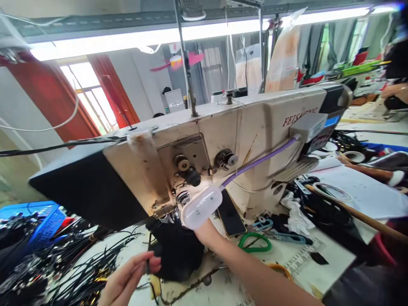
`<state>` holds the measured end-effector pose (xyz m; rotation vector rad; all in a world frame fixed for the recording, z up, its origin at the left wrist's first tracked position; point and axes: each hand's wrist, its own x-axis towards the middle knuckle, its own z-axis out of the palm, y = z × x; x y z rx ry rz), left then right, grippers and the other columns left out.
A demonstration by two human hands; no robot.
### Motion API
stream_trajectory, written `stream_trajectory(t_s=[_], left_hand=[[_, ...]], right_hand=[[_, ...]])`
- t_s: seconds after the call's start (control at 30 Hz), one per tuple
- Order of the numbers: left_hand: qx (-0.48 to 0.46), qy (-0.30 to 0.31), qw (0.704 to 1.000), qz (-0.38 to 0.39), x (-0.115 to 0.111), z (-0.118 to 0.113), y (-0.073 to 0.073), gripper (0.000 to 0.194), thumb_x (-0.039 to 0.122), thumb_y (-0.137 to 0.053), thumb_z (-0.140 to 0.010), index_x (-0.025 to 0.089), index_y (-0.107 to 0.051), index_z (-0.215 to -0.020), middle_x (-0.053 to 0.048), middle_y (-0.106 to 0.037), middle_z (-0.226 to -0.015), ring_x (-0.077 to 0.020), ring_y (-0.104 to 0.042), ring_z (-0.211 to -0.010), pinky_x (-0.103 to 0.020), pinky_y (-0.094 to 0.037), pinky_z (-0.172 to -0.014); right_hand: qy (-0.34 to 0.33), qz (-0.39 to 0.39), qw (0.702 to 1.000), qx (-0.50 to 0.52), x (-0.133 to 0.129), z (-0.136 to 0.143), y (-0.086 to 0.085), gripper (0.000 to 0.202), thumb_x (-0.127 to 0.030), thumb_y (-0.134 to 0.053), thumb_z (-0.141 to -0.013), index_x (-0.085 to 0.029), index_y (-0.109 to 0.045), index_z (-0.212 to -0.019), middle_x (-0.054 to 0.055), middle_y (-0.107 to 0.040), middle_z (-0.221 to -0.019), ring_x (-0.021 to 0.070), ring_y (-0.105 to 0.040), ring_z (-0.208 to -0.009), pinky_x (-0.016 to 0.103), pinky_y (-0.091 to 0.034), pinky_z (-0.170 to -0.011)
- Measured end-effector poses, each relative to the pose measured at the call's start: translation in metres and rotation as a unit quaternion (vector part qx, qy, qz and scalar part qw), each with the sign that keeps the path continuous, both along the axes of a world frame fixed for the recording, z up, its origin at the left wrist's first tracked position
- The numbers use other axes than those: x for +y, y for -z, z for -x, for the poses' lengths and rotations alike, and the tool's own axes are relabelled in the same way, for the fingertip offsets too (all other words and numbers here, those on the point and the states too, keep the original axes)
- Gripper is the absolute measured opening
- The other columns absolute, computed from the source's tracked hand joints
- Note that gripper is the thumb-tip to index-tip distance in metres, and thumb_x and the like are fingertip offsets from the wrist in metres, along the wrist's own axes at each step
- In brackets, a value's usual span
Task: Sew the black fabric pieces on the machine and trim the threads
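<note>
A cream sewing machine (255, 123) stands across the middle of the view, with a black fabric piece (178, 253) under its sewing head. In front of that head, a white lamp (202, 208) on a purple gooseneck hides part of the sewing spot. My right hand (203, 233) reaches behind the lamp beside the fabric; its fingers are hidden. At the fabric's lower left, my left hand (135, 272) is closed in a pinch. Something thin and dark shows between its fingertips, too small to name.
Black cords (105, 259) pile up on the left near a blue basket (44, 225). Right of my forearm lie a phone (232, 212), green-handled scissors (255, 242) and blue-handled snips (287, 236). White paper (369, 187) and tape rolls lie farther right.
</note>
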<state>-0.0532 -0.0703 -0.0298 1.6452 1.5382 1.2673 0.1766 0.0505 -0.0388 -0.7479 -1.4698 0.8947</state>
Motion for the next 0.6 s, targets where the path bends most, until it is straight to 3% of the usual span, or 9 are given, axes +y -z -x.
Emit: stream_trajectory(t_s=[0.07,0.1,0.17,0.23,0.3,0.47,0.6], left_hand=[[0.063,0.067,0.996,-0.01,0.014,-0.014,-0.025,0.036,0.053,-0.056,-0.089,0.022,-0.072,-0.097,-0.006,-0.077,-0.078,-0.0203,-0.073,-0.07,-0.03,-0.061,-0.07],[0.121,0.059,0.989,-0.053,0.022,-0.02,-0.036,0.032,0.049,-0.057,-0.089,0.022,-0.073,-0.087,-0.004,-0.073,-0.07,-0.0181,-0.07,-0.062,-0.027,-0.058,-0.062],[0.221,0.047,0.964,-0.142,0.037,-0.03,-0.054,0.026,0.041,-0.059,-0.09,0.023,-0.074,-0.077,-0.005,-0.07,-0.073,-0.0177,-0.068,-0.067,-0.026,-0.056,-0.062],[0.282,0.045,0.938,-0.197,0.047,-0.039,-0.063,0.02,0.034,-0.059,-0.09,0.025,-0.074,-0.08,-0.005,-0.071,-0.084,-0.0191,-0.069,-0.08,-0.028,-0.055,-0.072],[0.315,0.061,0.924,-0.207,0.052,-0.043,-0.065,0.016,0.03,-0.059,-0.091,0.027,-0.074,-0.085,-0.003,-0.074,-0.09,-0.0189,-0.07,-0.085,-0.028,-0.055,-0.076],[0.344,0.064,0.914,-0.207,0.052,-0.043,-0.06,0.005,0.027,-0.065,-0.087,0.028,-0.069,-0.089,0.003,-0.075,-0.082,-0.0169,-0.071,-0.076,-0.027,-0.054,-0.069],[0.331,0.013,0.9,-0.284,0.057,-0.042,-0.046,0.006,0.031,-0.069,-0.086,0.027,-0.067,-0.09,0.004,-0.075,-0.08,-0.0161,-0.071,-0.073,-0.026,-0.053,-0.068]], right_hand=[[0.05,-0.04,0.998,-0.003,-0.008,-0.003,0.002,0.016,-0.032,-0.057,-0.086,-0.021,-0.067,-0.089,0.008,-0.071,-0.087,0.026,-0.066,-0.091,0.04,-0.054,-0.084],[0.073,-0.073,0.995,-0.004,-0.013,-0.006,0.001,0.015,-0.029,-0.057,-0.085,-0.021,-0.067,-0.092,0.009,-0.07,-0.092,0.0268,-0.064,-0.096,0.042,-0.052,-0.088],[0.114,-0.178,0.977,-0.027,-0.024,-0.013,-0.005,0.017,-0.021,-0.059,-0.083,-0.022,-0.067,-0.098,0.009,-0.069,-0.099,0.0264,-0.062,-0.099,0.042,-0.05,-0.091],[0.139,-0.288,0.945,-0.073,-0.033,-0.016,-0.012,0.024,-0.014,-0.059,-0.083,-0.023,-0.065,-0.104,0.007,-0.07,-0.099,0.0242,-0.063,-0.097,0.041,-0.049,-0.09],[0.146,-0.339,0.923,-0.11,-0.038,-0.015,-0.016,0.027,-0.009,-0.058,-0.084,-0.023,-0.063,-0.107,0.005,-0.071,-0.096,0.0219,-0.065,-0.093,0.038,-0.05,-0.087],[0.18,-0.258,0.944,-0.099,-0.031,0.003,-0.01,0.015,-0.013,-0.056,-0.085,-0.021,-0.065,-0.092,0.005,-0.071,-0.087,0.0217,-0.067,-0.087,0.034,-0.055,-0.078],[0.207,-0.179,0.957,-0.099,-0.027,0.007,0.0,0.009,-0.025,-0.059,-0.085,-0.02,-0.066,-0.088,0.009,-0.072,-0.085,0.0225,-0.069,-0.081,0.035,-0.057,-0.076]])
